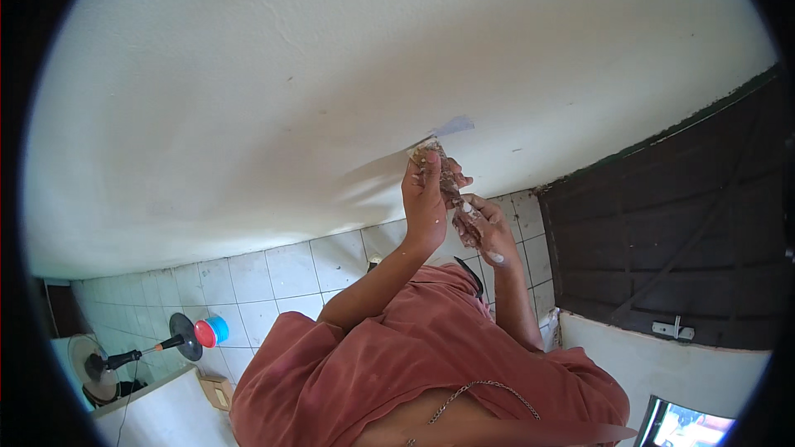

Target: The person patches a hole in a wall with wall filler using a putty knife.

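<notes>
In front of the pale wall, my left hand is closed around a brown, white-smeared scraper, its thumb laid along the upper part. The scraper's upper end is close to the wall; whether it touches is unclear. Just lower and to the right, my right hand is closed on a brown, crusted lower piece with white smears. I cannot tell if both hands hold one tool or two pieces. White paste shows on the right fingers. Above the hands, a bluish-grey smear marks the wall.
White tiles cover the floor below the wall. A dark door with a metal latch stands at right. At lower left are a standing fan and a red and blue tub. A lit screen shows at lower right.
</notes>
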{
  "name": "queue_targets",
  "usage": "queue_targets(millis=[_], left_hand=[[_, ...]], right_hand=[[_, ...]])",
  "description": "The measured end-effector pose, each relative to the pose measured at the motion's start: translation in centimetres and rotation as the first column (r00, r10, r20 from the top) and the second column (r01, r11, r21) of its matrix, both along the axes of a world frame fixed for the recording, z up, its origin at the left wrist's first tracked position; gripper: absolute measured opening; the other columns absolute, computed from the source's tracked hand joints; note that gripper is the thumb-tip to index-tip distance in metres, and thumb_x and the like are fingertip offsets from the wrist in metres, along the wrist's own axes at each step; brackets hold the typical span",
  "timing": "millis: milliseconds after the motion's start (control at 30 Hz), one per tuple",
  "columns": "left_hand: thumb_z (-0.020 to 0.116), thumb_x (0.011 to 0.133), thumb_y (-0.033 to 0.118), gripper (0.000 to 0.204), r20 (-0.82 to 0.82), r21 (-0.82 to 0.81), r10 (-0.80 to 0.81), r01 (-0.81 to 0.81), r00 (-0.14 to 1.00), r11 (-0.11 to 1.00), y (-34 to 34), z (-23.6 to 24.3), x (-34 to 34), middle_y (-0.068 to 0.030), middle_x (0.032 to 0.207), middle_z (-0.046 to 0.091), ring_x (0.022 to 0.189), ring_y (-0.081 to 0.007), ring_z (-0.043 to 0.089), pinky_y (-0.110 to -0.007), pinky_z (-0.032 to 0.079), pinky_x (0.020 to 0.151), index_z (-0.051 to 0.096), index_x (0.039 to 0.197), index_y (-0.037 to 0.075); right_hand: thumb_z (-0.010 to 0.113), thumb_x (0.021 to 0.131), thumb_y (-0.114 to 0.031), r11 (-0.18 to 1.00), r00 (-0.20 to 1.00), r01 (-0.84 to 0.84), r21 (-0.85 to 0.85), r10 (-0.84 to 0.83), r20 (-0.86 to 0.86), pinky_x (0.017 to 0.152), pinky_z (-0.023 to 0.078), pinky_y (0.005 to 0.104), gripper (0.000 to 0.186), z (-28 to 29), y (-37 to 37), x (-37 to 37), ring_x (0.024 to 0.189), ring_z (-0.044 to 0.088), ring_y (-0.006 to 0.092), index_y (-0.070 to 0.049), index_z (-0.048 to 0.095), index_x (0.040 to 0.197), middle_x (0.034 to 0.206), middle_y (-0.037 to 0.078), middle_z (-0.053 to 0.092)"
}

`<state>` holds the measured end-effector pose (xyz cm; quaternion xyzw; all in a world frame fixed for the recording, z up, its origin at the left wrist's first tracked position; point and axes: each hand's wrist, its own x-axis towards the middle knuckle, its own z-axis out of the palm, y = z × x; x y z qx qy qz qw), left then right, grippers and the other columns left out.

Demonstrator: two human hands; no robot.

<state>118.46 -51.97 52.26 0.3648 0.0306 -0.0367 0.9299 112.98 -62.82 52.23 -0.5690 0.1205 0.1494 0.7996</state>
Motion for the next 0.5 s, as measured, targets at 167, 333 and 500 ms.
queue_targets(millis=[167,333,500], left_hand=[[0.047,0.095,0.034,0.027,-0.025,-0.044,0.054,-0.055,0.998,0.998,-0.9,0.4,-0.2,-0.005,0.078,0.056,0.064,-0.0122,0.058,-0.031,0.054,0.063,0.047,0.094,0.006],[0.046,0.095,0.036,0.028,-0.079,-0.089,0.075,-0.082,0.994,0.993,-1.4,0.4,-0.3,-0.0037,0.075,0.053,0.057,-0.0108,0.052,-0.024,0.042,0.047,0.043,0.094,0.009],[0.046,0.096,0.034,0.024,-0.067,-0.222,0.182,-0.192,0.981,0.956,-2.4,0.5,-0.1,-0.0016,0.075,0.05,0.052,-0.0092,0.046,-0.022,0.036,0.043,0.042,0.09,0.012]], right_hand=[[0.051,0.09,-0.011,0.999,0.998,-0.042,0.014,0.041,0.053,0.041,0.026,0.0182,0.018,-0.6,-1.5,0.6,0.049,0.04,0.0032,-0.001,0.056,0.104,0.068,-0.001,0.052],[0.049,0.087,-0.007,0.983,0.986,-0.162,-0.081,0.16,-0.037,0.04,0.033,0.0189,0.024,-0.8,-3.0,1.6,0.055,0.05,0.0077,0.0,0.054,0.109,0.074,0.006,0.056],[0.048,0.09,-0.013,0.949,0.963,-0.26,0.177,0.269,-0.028,0.045,0.034,0.0171,0.028,-0.4,-4.1,2.6,0.057,0.048,0.0049,-0.002,0.05,0.116,0.077,0.001,0.055]])
